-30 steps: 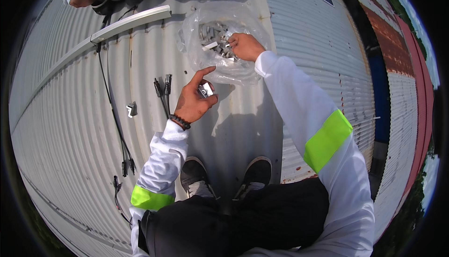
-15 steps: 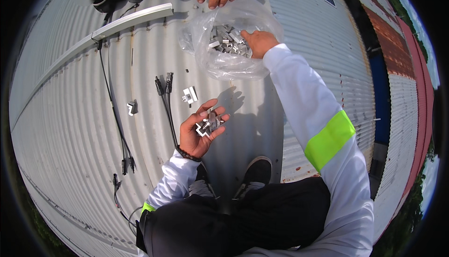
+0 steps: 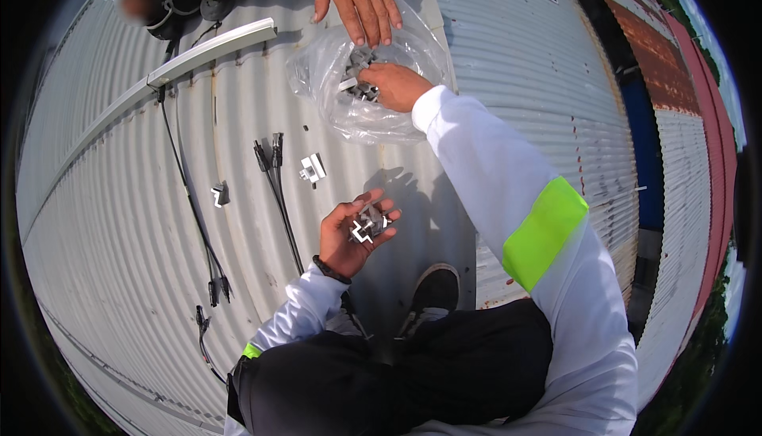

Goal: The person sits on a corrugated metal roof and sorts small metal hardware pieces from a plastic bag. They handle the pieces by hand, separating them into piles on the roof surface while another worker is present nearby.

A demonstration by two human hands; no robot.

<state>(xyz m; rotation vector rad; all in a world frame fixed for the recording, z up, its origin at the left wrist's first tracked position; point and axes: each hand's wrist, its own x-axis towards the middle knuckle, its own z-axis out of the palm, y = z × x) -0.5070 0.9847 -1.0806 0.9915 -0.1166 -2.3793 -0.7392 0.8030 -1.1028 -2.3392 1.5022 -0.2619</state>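
My left hand (image 3: 340,239) is palm up with its fingers curled around several small metal clamps (image 3: 367,223), silver with a bolt showing. My right hand (image 3: 395,87) reaches into a clear plastic bag (image 3: 369,125) of similar clamps (image 3: 361,59). Its fingers are bent down among the pieces, and their tips are hidden, so what they grip cannot be made out. Another person's hand (image 3: 355,0) comes in from the far side, fingertips over the bag's far rim. One loose clamp (image 3: 313,168) lies on the roof just beyond my left hand.
A second loose clamp (image 3: 218,195) lies farther left on the corrugated metal roof (image 3: 262,103). Black cables with connectors (image 3: 277,174) run beside it. A long metal rail (image 3: 214,49) crosses the far left. My shoe (image 3: 436,291) is below my hands.
My right hand has moved left and deeper among the clamps in the bag. The other person's hand has come nearer, to the bag's rim. My left hand still holds its clamps, slightly shifted right.
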